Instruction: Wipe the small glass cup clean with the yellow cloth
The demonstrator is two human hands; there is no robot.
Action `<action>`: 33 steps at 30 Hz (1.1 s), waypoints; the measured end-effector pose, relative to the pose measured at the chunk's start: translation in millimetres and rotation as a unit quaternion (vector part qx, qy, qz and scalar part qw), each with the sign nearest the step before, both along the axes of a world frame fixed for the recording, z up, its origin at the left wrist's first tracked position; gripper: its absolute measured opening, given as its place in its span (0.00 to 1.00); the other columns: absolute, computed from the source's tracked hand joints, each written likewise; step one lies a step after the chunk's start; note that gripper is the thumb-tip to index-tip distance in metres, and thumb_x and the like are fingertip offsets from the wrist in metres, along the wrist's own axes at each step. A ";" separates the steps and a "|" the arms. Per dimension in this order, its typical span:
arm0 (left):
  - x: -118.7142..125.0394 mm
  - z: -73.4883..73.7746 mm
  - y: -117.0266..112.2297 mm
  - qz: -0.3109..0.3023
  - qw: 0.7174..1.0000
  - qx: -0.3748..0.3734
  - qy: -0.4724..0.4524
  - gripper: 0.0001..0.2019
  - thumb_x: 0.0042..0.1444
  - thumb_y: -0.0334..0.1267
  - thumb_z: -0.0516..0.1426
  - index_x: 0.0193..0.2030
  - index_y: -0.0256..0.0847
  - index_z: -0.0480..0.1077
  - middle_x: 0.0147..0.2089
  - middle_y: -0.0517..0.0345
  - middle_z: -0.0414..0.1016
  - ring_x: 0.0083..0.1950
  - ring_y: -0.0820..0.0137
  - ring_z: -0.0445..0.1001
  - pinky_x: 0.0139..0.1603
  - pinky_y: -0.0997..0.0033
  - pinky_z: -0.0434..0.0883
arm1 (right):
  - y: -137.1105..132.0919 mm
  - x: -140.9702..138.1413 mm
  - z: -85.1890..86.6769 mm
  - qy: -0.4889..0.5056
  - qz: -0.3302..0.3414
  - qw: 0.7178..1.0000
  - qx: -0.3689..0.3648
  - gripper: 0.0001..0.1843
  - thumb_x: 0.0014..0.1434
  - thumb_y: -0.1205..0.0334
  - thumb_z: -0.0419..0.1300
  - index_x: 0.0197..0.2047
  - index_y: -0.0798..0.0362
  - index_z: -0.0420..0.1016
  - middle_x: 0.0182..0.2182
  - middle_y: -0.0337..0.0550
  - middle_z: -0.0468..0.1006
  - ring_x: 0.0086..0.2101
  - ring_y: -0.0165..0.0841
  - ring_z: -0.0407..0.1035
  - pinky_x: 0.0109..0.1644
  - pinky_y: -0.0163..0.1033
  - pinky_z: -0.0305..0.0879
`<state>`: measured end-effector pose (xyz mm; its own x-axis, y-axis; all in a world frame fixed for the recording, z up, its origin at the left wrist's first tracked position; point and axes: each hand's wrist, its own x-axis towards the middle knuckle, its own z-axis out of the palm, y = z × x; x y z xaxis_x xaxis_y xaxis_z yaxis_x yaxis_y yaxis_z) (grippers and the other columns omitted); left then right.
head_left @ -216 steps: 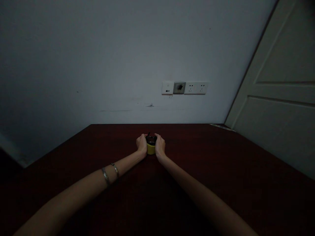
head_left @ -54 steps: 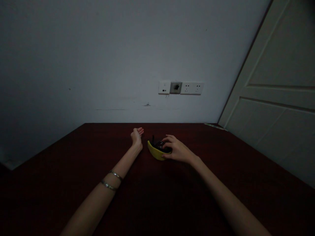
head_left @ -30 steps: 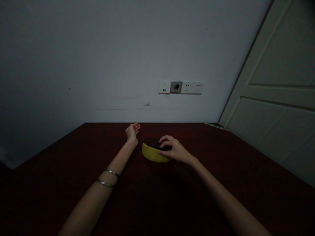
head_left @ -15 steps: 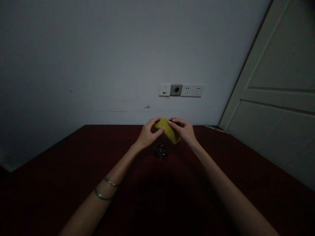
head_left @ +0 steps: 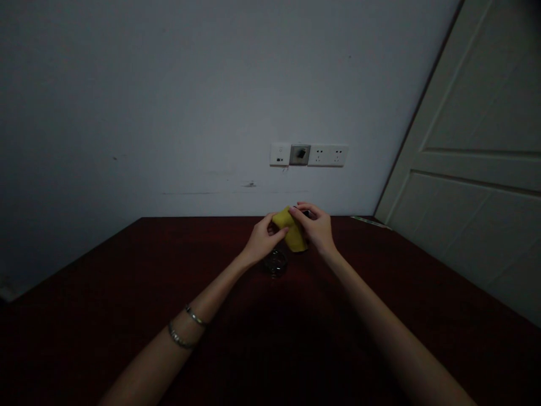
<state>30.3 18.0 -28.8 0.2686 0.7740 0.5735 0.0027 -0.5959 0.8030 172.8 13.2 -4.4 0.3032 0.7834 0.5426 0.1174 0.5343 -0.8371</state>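
Note:
Both hands hold a small yellow cloth [head_left: 291, 234] in the air above the dark red table [head_left: 127, 293]. My left hand [head_left: 264, 239] pinches its left end, fingers closed. My right hand [head_left: 315, 228] grips its right side, also closed, with something thin and dark between the fingers that I cannot make out. Just under the hands a small clear glass cup [head_left: 275, 263] stands on the table. Two bracelets sit on my left forearm.
The table's far edge meets a pale wall with a row of sockets and a switch [head_left: 308, 154]. A white panelled door [head_left: 473, 158] stands at the right. A thin flat strip [head_left: 369, 222] lies at the table's far right corner.
The yellow cloth lay wrapped round the cup on the table; my right hand pulled it off and lifted it, my left hand joined, and the bare cup now stands below.

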 end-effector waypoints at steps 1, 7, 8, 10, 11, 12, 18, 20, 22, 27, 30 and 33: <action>-0.4 0.4 2.1 -0.011 1.000 -0.013 -0.007 0.15 0.49 0.38 0.59 0.44 0.36 0.67 0.44 0.50 0.74 0.45 0.64 0.73 0.48 0.62 0.70 | 0.1 3.1 -0.1 0.000 0.016 1.000 -0.007 0.18 0.41 0.50 0.67 0.31 0.54 0.74 0.39 0.48 0.77 0.42 0.38 0.70 0.47 0.43 0.66; -4.2 4.8 11.3 -0.011 0.995 -0.078 -0.054 0.12 0.48 0.38 0.60 0.39 0.36 0.70 0.40 0.52 0.76 0.40 0.65 0.75 0.43 0.64 0.71 | 1.3 17.1 -5.3 -0.027 0.178 0.980 -0.086 0.33 0.40 0.55 0.67 0.50 0.51 0.68 0.45 0.47 0.76 0.43 0.38 0.72 0.44 0.41 0.70; -4.9 5.7 12.7 -0.012 0.994 -0.087 -0.059 0.12 0.48 0.38 0.60 0.40 0.36 0.71 0.40 0.51 0.76 0.38 0.66 0.75 0.41 0.65 0.71 | 1.9 17.8 -6.8 -0.031 0.212 0.971 -0.104 0.33 0.40 0.56 0.68 0.51 0.51 0.67 0.45 0.46 0.76 0.43 0.38 0.72 0.44 0.42 0.70; -6.4 7.2 15.8 -0.016 0.993 -0.099 -0.062 0.12 0.48 0.38 0.60 0.39 0.36 0.71 0.39 0.51 0.77 0.37 0.67 0.74 0.39 0.66 0.71 | 3.7 18.4 -9.8 -0.033 0.254 0.958 -0.130 0.30 0.41 0.58 0.68 0.49 0.52 0.70 0.44 0.47 0.77 0.42 0.38 0.73 0.44 0.44 0.71; -7.2 7.9 17.2 -0.018 0.993 -0.099 -0.058 0.12 0.47 0.38 0.60 0.39 0.36 0.71 0.39 0.51 0.77 0.36 0.68 0.74 0.38 0.67 0.71 | 4.8 18.5 -11.1 -0.032 0.259 0.955 -0.139 0.27 0.41 0.59 0.68 0.46 0.53 0.72 0.44 0.48 0.78 0.41 0.38 0.74 0.44 0.44 0.71; -8.0 8.5 18.5 -0.017 0.994 -0.096 -0.051 0.12 0.46 0.38 0.60 0.38 0.35 0.71 0.38 0.51 0.77 0.36 0.68 0.74 0.38 0.67 0.71 | 6.1 18.7 -12.2 -0.030 0.258 0.954 -0.147 0.24 0.40 0.60 0.68 0.44 0.54 0.73 0.42 0.48 0.79 0.40 0.38 0.74 0.44 0.45 0.71; -23.6 8.8 23.9 -0.019 0.997 -0.074 0.018 0.18 0.46 0.40 0.62 0.44 0.37 0.71 0.41 0.48 0.77 0.39 0.65 0.75 0.38 0.64 0.72 | 13.4 24.0 -18.1 -0.027 0.247 0.953 -0.174 0.19 0.38 0.63 0.68 0.38 0.56 0.76 0.35 0.46 0.81 0.35 0.38 0.75 0.42 0.46 0.72; -35.8 3.6 30.1 -0.025 0.996 -0.076 0.050 0.23 0.45 0.40 0.63 0.49 0.38 0.69 0.41 0.47 0.77 0.40 0.64 0.75 0.42 0.63 0.71 | 15.9 26.9 -20.2 -0.035 0.230 0.958 -0.166 0.19 0.37 0.65 0.69 0.37 0.56 0.77 0.35 0.46 0.81 0.35 0.38 0.75 0.41 0.46 0.71; -49.9 -6.7 39.1 -0.046 0.989 -0.104 0.092 0.29 0.43 0.40 0.64 0.55 0.38 0.65 0.42 0.45 0.76 0.44 0.62 0.75 0.46 0.59 0.70 | 18.4 29.8 -22.0 -0.036 0.200 0.965 -0.166 0.19 0.36 0.64 0.69 0.36 0.56 0.77 0.36 0.47 0.81 0.35 0.39 0.75 0.40 0.45 0.71; -70.8 -43.6 56.5 -0.085 0.937 -0.210 0.266 0.51 0.33 0.44 0.68 0.65 0.38 0.50 0.60 0.34 0.62 0.59 0.53 0.65 0.57 0.53 0.62 | 23.1 35.2 -26.7 0.031 0.149 0.971 -0.184 0.19 0.38 0.60 0.69 0.37 0.56 0.77 0.37 0.48 0.80 0.35 0.40 0.75 0.38 0.43 0.71; -66.9 -57.8 56.0 -0.101 0.904 -0.201 0.365 0.58 0.26 0.47 0.69 0.65 0.35 0.49 0.66 0.33 0.51 0.65 0.49 0.54 0.64 0.53 0.52 | 25.4 37.3 -30.6 0.053 0.133 0.973 -0.180 0.18 0.40 0.59 0.68 0.36 0.55 0.76 0.37 0.47 0.80 0.36 0.40 0.75 0.38 0.42 0.71; -59.1 -64.4 51.9 -0.104 0.881 -0.167 0.431 0.59 0.22 0.52 0.69 0.65 0.37 0.51 0.68 0.39 0.47 0.68 0.46 0.43 0.66 0.52 0.45 | 28.4 39.5 -34.5 0.077 0.116 0.974 -0.177 0.19 0.41 0.58 0.67 0.38 0.54 0.74 0.37 0.46 0.80 0.36 0.40 0.75 0.38 0.41 0.71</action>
